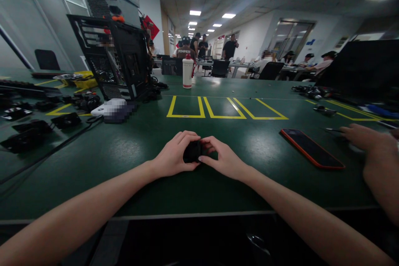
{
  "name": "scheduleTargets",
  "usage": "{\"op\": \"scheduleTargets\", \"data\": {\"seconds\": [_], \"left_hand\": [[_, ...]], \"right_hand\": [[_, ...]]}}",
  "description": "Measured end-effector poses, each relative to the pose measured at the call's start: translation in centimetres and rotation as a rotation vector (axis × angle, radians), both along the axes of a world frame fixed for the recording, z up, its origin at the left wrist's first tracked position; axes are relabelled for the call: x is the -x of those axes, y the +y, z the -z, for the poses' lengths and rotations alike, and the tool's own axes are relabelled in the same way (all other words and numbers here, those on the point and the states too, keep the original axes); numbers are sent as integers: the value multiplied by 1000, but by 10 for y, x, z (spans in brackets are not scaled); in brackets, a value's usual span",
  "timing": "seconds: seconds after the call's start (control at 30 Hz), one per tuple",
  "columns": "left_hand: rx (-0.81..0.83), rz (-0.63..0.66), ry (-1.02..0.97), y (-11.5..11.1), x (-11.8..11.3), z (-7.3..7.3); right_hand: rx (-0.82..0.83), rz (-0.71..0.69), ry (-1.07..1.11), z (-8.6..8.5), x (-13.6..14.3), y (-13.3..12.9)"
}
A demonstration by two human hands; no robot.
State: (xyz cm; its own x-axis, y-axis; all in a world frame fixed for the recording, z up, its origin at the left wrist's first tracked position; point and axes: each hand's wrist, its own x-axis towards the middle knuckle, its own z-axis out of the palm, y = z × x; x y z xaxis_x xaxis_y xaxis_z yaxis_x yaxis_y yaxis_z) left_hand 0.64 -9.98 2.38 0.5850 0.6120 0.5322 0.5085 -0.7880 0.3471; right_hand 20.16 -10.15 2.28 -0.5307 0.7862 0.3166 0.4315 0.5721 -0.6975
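A small black object (pixel 192 152) is between my two hands, low over the green table (pixel 187 193) near its front edge. My left hand (pixel 178 153) curls round its left side, thumb below and fingers above. From the right, the thumb and fingertips of my right hand (pixel 220 157) press against its right side. My fingers cover part of the object, and its exact kind cannot be made out.
An orange-edged phone (pixel 312 148) lies right, beside another person's hand (pixel 361 136). Yellow tape outlines (pixel 221 117) mark the table ahead. A white cup (pixel 187 72) stands beyond. Left are a black computer case (pixel 124 58), a cable (pixel 59 147) and several black parts (pixel 26 137).
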Motion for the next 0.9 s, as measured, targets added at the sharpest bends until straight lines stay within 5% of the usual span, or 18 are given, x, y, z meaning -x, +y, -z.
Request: {"op": "scheduleTargets", "data": {"seconds": [0.13,0.33,0.9], "left_hand": [[0,-16,12,0,0,0],[-16,-13,7,0,-1,2],[11,-6,-22,0,-1,1]], "right_hand": [[-23,100,-83,1,-1,2],[-93,-14,-53,1,0,1],[8,-28,-42,3,2,3]]}}
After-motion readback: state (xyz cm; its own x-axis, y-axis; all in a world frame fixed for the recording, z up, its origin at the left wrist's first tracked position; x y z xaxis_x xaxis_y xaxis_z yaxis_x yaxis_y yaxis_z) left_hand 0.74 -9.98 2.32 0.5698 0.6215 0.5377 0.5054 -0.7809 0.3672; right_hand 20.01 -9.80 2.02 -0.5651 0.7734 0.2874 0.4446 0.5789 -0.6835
